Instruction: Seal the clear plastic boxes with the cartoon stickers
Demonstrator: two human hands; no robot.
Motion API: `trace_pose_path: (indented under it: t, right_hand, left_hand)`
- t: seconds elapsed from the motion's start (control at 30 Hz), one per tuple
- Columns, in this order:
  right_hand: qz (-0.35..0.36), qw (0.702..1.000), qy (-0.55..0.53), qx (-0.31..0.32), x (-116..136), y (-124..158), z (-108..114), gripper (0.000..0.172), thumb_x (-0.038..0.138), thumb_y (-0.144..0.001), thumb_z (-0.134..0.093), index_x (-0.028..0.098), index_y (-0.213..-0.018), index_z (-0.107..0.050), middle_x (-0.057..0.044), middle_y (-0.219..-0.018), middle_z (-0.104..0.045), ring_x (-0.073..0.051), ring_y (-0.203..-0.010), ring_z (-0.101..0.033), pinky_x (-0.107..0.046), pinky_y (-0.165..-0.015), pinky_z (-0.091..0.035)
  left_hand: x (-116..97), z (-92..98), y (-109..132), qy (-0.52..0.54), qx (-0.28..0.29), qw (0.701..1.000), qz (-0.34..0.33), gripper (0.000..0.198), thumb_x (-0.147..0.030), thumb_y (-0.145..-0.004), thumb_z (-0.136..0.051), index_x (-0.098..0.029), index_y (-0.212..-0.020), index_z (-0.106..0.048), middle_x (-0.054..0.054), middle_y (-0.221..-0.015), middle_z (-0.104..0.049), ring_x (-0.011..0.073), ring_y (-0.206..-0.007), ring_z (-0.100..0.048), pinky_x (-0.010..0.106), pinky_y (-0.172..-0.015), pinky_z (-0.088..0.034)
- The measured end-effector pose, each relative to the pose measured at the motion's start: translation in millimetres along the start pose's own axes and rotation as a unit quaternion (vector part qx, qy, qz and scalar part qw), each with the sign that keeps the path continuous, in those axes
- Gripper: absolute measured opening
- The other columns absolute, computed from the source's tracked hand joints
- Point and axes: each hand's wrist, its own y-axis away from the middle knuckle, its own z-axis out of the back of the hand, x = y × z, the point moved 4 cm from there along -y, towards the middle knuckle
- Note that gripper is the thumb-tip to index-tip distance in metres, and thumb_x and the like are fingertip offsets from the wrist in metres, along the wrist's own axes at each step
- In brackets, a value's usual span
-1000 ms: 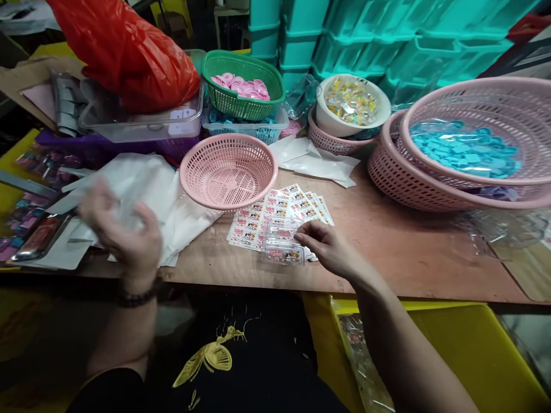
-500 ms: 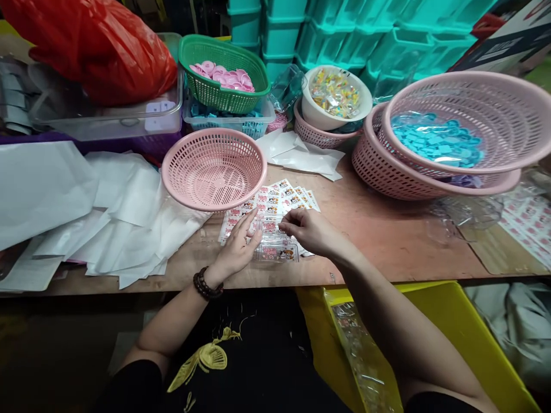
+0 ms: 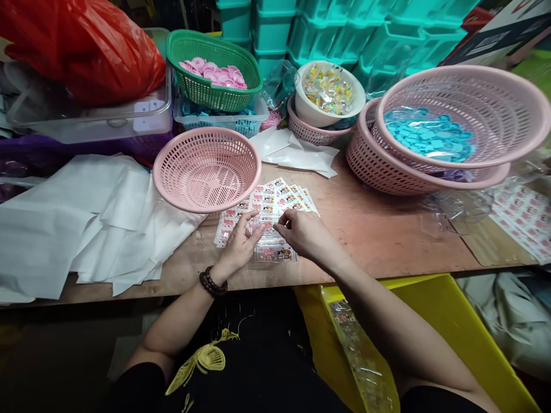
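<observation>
A clear plastic box point(image 3: 269, 253) lies open on top of printed sticker sheets point(image 3: 279, 198), with a cartoon cat sticker showing at its near part. My left hand point(image 3: 241, 244), a dark beaded bracelet on its wrist, holds the box's left side between thumb and fingers. Over the right side of the box, my right hand point(image 3: 303, 232) is closed in a pinch. Whatever lies between those fingertips is hidden or too small to name.
A pink basket point(image 3: 206, 201) stands just beyond my left hand. White paper sheets point(image 3: 124, 229) are heaped at left. Stacked pink baskets point(image 3: 430, 175) with bagged blue pieces stand at right. Behind are a green basket point(image 3: 215, 97) of pink pieces and a white bowl point(image 3: 329, 117). A yellow bin point(image 3: 456, 327) sits below the table edge.
My left fingers have curled in closer at the box. The right hand has shifted slightly and stays pinched over the box. The whole view has shifted a little.
</observation>
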Motion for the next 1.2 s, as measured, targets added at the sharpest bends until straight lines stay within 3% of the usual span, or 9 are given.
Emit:
trace_pose_path:
  t: [0.13, 0.23, 0.33, 0.5, 0.67, 0.8, 0.97, 1.07, 1.2]
  right_hand:
    - [-0.067, 0.992, 0.026, -0.102, -26, 9, 5, 0.042, 0.050, -0.083, -0.069, 0.015, -0.105, -0.061, -0.014, -0.082, -0.070, -0.029, -0.074, -0.064, -0.037, -0.066, -0.043]
    - [-0.122, 0.981, -0.110, -0.102, -54, 11, -8, 0.065, 0.066, -0.078, -0.066, 0.012, -0.113, -0.058, -0.012, -0.082, -0.068, -0.027, -0.071, -0.062, -0.035, -0.063, -0.044]
    - [-0.077, 0.952, -0.291, -0.051, -57, 13, -41, 0.063, 0.072, -0.076, -0.062, 0.015, -0.100, -0.064, -0.006, -0.078, -0.066, -0.023, -0.072, -0.061, -0.034, -0.065, -0.046]
    - [-0.029, 0.897, -0.399, -0.189, -38, 31, -65, 0.062, 0.058, -0.077, -0.067, 0.021, -0.125, -0.054, -0.008, -0.109, -0.066, -0.023, -0.092, -0.062, -0.038, -0.079, -0.052]
    - [0.062, 0.930, -0.145, -0.332, -8, 42, -48, 0.064, 0.035, -0.083, -0.066, 0.017, -0.140, -0.045, -0.019, -0.135, -0.057, -0.033, -0.119, -0.054, -0.051, -0.098, -0.047]
    - [0.063, 0.946, 0.008, -0.318, 23, 37, -66, 0.053, 0.023, -0.093, -0.052, 0.015, -0.145, -0.046, -0.023, -0.147, -0.050, -0.039, -0.131, -0.048, -0.057, -0.100, -0.043]
    - [0.155, 0.954, -0.062, -0.249, 47, 55, -92, 0.061, 0.016, -0.094, -0.045, 0.015, -0.154, -0.034, -0.021, -0.154, -0.045, -0.036, -0.139, -0.043, -0.055, -0.106, -0.042]
    - [0.202, 0.937, -0.193, -0.211, 24, 53, -76, 0.057, 0.024, -0.092, -0.050, 0.018, -0.148, -0.042, -0.017, -0.143, -0.057, -0.029, -0.129, -0.054, -0.046, -0.102, -0.048]
    - [-0.058, 0.960, -0.155, -0.227, -47, 9, -37, 0.033, 0.031, -0.091, -0.056, 0.016, -0.119, -0.064, -0.018, -0.124, -0.064, -0.032, -0.117, -0.059, -0.049, -0.098, -0.047]
  left_hand:
    - [4, -1.1, -3, 0.008, -0.006, 1.000, 0.006, 0.041, -0.040, -0.098, -0.056, -0.023, -0.135, -0.051, 0.008, -0.132, -0.059, 0.0115, -0.074, -0.056, 0.029, -0.079, -0.050]
    - [5, -1.4, -1, 0.026, -0.010, 1.000, 0.000, 0.040, -0.040, -0.098, -0.057, -0.025, -0.135, -0.052, 0.007, -0.132, -0.060, 0.0117, -0.076, -0.055, 0.030, -0.082, -0.049]
    - [8, -2.8, 3, 0.055, -0.019, 0.998, 0.006, 0.043, -0.043, -0.097, -0.057, -0.026, -0.136, -0.052, 0.007, -0.134, -0.059, 0.0128, -0.082, -0.058, 0.031, -0.084, -0.049]
    - [6, -9.8, 14, 0.199, -0.040, 0.979, 0.030, 0.056, -0.051, -0.094, -0.059, -0.028, -0.143, -0.046, 0.010, -0.144, -0.054, 0.0206, -0.117, -0.061, 0.036, -0.102, -0.047]
    - [-13, -25.1, 15, 0.377, -0.028, 0.920, 0.108, 0.047, -0.043, -0.090, -0.065, -0.025, -0.133, -0.059, 0.007, -0.141, -0.061, 0.0240, -0.138, -0.049, 0.036, -0.113, -0.042]
    - [-25, -28.7, 18, 0.463, -0.055, 0.860, 0.209, 0.044, -0.046, -0.100, -0.040, -0.019, -0.121, -0.066, 0.009, -0.131, -0.068, 0.0239, -0.131, -0.057, 0.038, -0.110, -0.048]
    - [-16, -3.3, 25, 0.374, -0.145, 0.882, 0.249, 0.041, -0.030, -0.099, -0.052, -0.022, -0.139, -0.046, 0.009, -0.134, -0.064, 0.0166, -0.118, -0.065, 0.029, -0.097, -0.056]
    - [0, 9.6, 23, 0.345, -0.140, 0.891, 0.261, 0.053, -0.033, -0.095, -0.059, -0.024, -0.143, -0.038, 0.011, -0.134, -0.062, 0.0190, -0.101, -0.072, 0.030, -0.080, -0.062]
    - [14, 23.3, 14, 0.090, -0.116, 0.971, 0.190, 0.051, -0.045, -0.096, -0.053, -0.022, -0.141, -0.046, 0.017, -0.144, -0.050, 0.0297, -0.116, -0.066, 0.042, -0.086, -0.061]
